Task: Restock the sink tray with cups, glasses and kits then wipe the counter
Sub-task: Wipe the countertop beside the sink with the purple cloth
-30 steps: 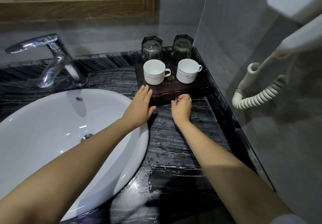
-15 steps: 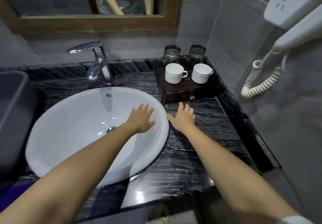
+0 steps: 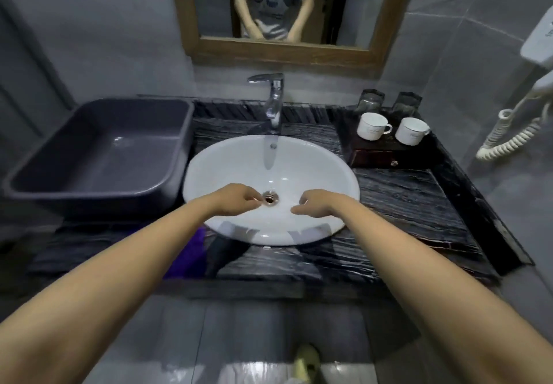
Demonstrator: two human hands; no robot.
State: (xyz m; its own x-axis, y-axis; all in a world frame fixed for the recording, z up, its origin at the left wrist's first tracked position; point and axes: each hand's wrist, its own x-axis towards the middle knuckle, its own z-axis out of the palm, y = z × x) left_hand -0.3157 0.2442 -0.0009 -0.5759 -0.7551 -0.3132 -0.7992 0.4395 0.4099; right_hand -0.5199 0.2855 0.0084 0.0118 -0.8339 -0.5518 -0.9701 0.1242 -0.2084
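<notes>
The dark wooden tray (image 3: pixel 374 156) stands at the back right of the black marble counter (image 3: pixel 404 204). On it are two white cups (image 3: pixel 372 126) (image 3: pixel 412 131) in front and two upturned glasses (image 3: pixel 370 100) (image 3: pixel 406 103) behind. My left hand (image 3: pixel 236 201) and my right hand (image 3: pixel 317 205) hang over the white sink basin (image 3: pixel 269 159), far from the tray. Both hold nothing, with their fingers loosely curled. A purple cloth (image 3: pixel 188 252) lies on the counter's front edge, partly hidden by my left arm.
A large grey plastic tub (image 3: pixel 98 156) sits left of the basin. A chrome tap (image 3: pixel 273 99) rises behind the basin, under a wood-framed mirror (image 3: pixel 284 51). A wall hair dryer with a coiled cord (image 3: pixel 508 138) hangs at the right.
Both hands have drawn back from the tray's front to over the basin. The view has pulled away and turned left, which brings the tub and the cloth into sight.
</notes>
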